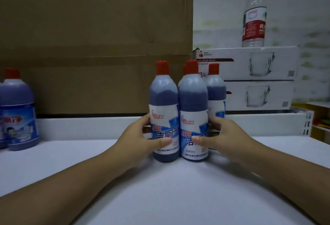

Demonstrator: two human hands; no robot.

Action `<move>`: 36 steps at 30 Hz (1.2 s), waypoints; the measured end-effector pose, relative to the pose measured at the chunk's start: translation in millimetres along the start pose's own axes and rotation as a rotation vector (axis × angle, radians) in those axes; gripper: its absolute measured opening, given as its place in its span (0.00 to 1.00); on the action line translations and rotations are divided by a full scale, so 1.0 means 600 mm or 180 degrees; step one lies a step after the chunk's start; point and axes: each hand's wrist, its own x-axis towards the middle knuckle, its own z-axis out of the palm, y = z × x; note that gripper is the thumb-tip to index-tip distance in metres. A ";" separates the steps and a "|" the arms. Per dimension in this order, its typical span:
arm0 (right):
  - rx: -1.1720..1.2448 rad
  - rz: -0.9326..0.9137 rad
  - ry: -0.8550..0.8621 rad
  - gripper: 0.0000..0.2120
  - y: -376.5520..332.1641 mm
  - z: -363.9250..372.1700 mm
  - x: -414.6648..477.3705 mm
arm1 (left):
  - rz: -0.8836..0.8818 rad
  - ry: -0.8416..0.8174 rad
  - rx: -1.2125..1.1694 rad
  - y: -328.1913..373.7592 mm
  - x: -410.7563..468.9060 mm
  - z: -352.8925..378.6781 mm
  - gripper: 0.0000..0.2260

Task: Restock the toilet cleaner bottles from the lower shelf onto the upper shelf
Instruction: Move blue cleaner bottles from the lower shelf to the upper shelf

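Note:
Several toilet cleaner bottles with red caps, blue liquid and blue-white labels stand upright in a tight cluster on a white shelf (169, 198). The front-left bottle (163, 99) has my left hand (142, 139) wrapped around its left side, thumb across the label. The front-right bottle (193, 103) and a bottle behind it (215, 89) are held by my right hand (221, 135), thumb on the front label. A further red cap peeks out behind the front-right bottle. All bottle bases rest on the shelf.
A large cardboard box (92, 49) fills the back left. Two wider blue cleaner bottles (19, 114) stand at the far left. Stacked white glass-mug boxes (259, 74) sit at the back right, with a clear water bottle (254, 13) on top.

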 end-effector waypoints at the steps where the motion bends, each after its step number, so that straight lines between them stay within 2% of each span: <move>1: -0.0092 0.0012 0.0029 0.25 -0.002 -0.001 -0.001 | -0.0009 -0.0014 0.0036 0.001 0.000 -0.001 0.28; 6: -0.0187 0.0129 0.0004 0.27 -0.008 -0.001 -0.006 | -0.0103 -0.0307 -0.0045 -0.005 -0.001 -0.014 0.32; 10: -0.0394 0.0051 0.0016 0.27 -0.006 0.002 -0.008 | -0.0077 -0.0581 -0.0189 -0.012 0.000 -0.013 0.31; 15: -0.0535 -0.0056 -0.0056 0.26 0.000 -0.002 -0.010 | 0.0003 -0.0595 -0.0107 -0.016 0.003 -0.014 0.30; 18: -0.0640 -0.0153 -0.0105 0.25 -0.002 -0.006 -0.018 | -0.0099 -0.0744 -0.0039 0.000 -0.008 -0.026 0.37; 20: -0.0818 -0.0377 -0.0042 0.24 -0.014 -0.017 -0.035 | -0.0190 -0.0891 0.0395 0.018 -0.027 -0.042 0.40; 22: -0.1088 -0.0649 0.0291 0.23 -0.028 -0.033 -0.050 | -0.0171 -0.0622 0.0927 0.038 -0.055 -0.060 0.37; 23: -0.1133 -0.0753 0.0533 0.22 -0.034 -0.041 -0.059 | -0.0014 -0.0298 0.1025 0.048 -0.074 -0.068 0.31; 25: -0.0964 -0.1010 0.1021 0.16 -0.039 -0.052 -0.083 | 0.0537 0.0482 0.0724 0.065 -0.130 -0.073 0.17; 26: -0.0812 -0.1226 0.1173 0.13 -0.039 -0.055 -0.101 | 0.0831 0.0654 0.0305 0.070 -0.165 -0.074 0.10; 27: -0.0684 -0.1440 0.1197 0.11 -0.035 -0.057 -0.126 | 0.1034 0.0546 -0.0188 0.071 -0.212 -0.075 0.06; 29: -0.0348 -0.1811 0.1019 0.09 -0.021 -0.054 -0.185 | 0.1242 -0.0293 -0.0956 0.058 -0.304 -0.072 0.08; 31: 0.0223 -0.1884 0.0764 0.08 0.002 -0.033 -0.257 | 0.0935 -0.0943 -0.1084 0.017 -0.374 -0.054 0.13; 32: 0.0491 -0.1942 0.0682 0.08 0.021 -0.014 -0.286 | 0.0660 -0.0973 -0.1018 -0.016 -0.395 -0.041 0.12; 34: 0.0565 -0.1898 0.0487 0.07 0.072 0.042 -0.333 | -0.0254 -0.0640 -0.0961 -0.095 -0.415 -0.011 0.06; 35: 0.0340 -0.1669 0.0257 0.08 0.104 0.076 -0.348 | -0.0819 -0.0358 -0.0933 -0.136 -0.417 0.006 0.02; 36: 0.0005 -0.1304 -0.0065 0.08 0.139 0.113 -0.354 | -0.1289 -0.0083 -0.0812 -0.178 -0.417 0.019 0.03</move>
